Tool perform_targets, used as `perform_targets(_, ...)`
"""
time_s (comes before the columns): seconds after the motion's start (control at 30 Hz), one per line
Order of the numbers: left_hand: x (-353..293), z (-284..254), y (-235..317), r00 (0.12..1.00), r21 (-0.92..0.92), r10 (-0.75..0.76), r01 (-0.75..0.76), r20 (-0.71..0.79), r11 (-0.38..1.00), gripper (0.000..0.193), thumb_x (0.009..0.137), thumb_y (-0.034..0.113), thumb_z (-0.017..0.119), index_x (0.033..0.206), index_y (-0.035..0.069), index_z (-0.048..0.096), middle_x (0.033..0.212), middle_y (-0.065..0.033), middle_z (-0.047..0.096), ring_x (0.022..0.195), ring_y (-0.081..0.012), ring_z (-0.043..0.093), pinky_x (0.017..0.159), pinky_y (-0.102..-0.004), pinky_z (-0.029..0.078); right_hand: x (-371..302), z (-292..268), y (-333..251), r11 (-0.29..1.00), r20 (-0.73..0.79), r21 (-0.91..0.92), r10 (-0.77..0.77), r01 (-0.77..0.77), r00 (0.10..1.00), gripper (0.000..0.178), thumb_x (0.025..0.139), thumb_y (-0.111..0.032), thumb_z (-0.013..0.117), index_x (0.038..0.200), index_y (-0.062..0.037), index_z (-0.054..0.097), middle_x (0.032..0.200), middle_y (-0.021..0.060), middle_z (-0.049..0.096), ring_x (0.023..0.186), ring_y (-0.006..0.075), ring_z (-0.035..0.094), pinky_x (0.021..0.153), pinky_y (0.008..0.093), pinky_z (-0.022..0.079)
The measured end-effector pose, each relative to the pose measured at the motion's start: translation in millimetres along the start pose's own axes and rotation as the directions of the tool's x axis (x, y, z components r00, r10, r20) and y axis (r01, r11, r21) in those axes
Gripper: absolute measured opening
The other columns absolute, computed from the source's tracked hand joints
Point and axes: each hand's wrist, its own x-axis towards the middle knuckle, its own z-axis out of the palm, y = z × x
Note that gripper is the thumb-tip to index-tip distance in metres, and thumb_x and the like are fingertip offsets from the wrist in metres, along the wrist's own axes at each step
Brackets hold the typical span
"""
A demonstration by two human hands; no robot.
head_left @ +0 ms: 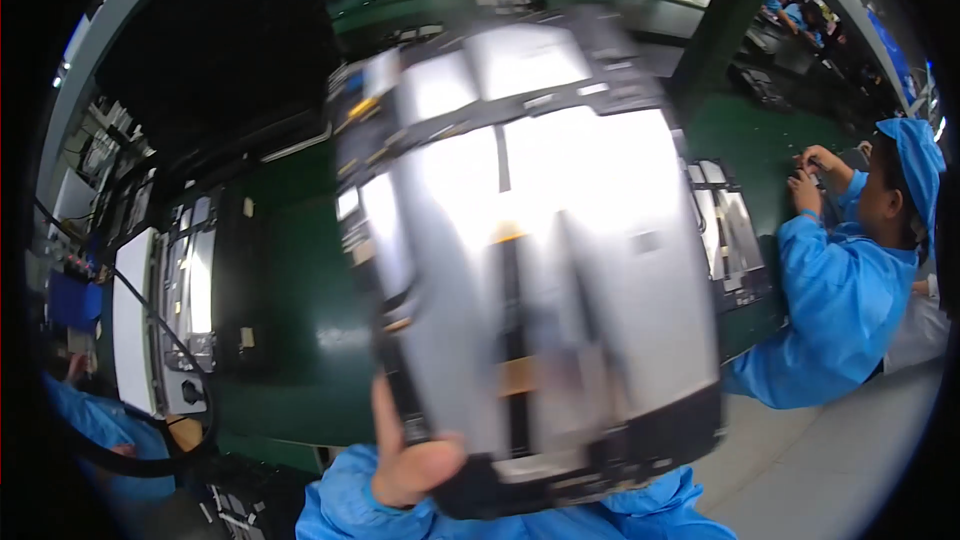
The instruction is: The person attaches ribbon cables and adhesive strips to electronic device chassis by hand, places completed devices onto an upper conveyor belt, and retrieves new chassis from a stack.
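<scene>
A tablet without its cover [630, 320], large and blurred by motion, is held up close in the middle of the view. Its inside shows broad silver battery panels, a dark strip down the centre and a black frame with small parts. My left hand [415, 470] grips its lower left corner, with the thumb over the front edge and a finger along the side. My right hand is hidden behind the tablet; only a blue right sleeve shows under its lower edge.
Below the tablet lies a green workbench [290, 340]. Another opened tablet [190, 275] rests on the left beside a white panel [135, 325] and a looped black cable [205, 395]. More opened tablets [725, 230] lie at right, near a co-worker in blue [840, 290].
</scene>
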Motion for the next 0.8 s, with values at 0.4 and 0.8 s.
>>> perform_targets(0.4,-28.9,-141.8,-3.9,0.8,0.098,0.207,-0.184,-0.563,0.978,0.036,0.087,0.043,0.051,0.104,0.011,0.053,0.1,-0.002,0.052,0.094,-0.0156,0.052,0.085,-0.0313,0.045,1.5,31.0,99.8,0.9,0.415,-0.349,0.399,-0.262,0.818,0.037,0.101,-0.022,0.026,0.116,0.0046,0.048,0.133,0.0242,0.044,0.137,0.0321,0.022,0.111,0.0404,0.015)
perform_targets(0.8,-9.9,-122.6,0.4,0.616,0.074,0.207,-0.234,-0.76,0.969,0.045,0.096,0.033,0.041,0.134,0.011,0.039,0.135,-0.0073,0.042,0.113,-0.0207,0.051,0.095,-0.0369,0.043,101.2,68.8,71.9,-0.094,0.252,-0.943,0.426,0.32,0.869,0.015,0.087,-0.015,0.057,0.095,-0.0035,0.053,0.066,0.0178,0.059,0.063,0.039,0.058,0.055,0.0442,0.045)
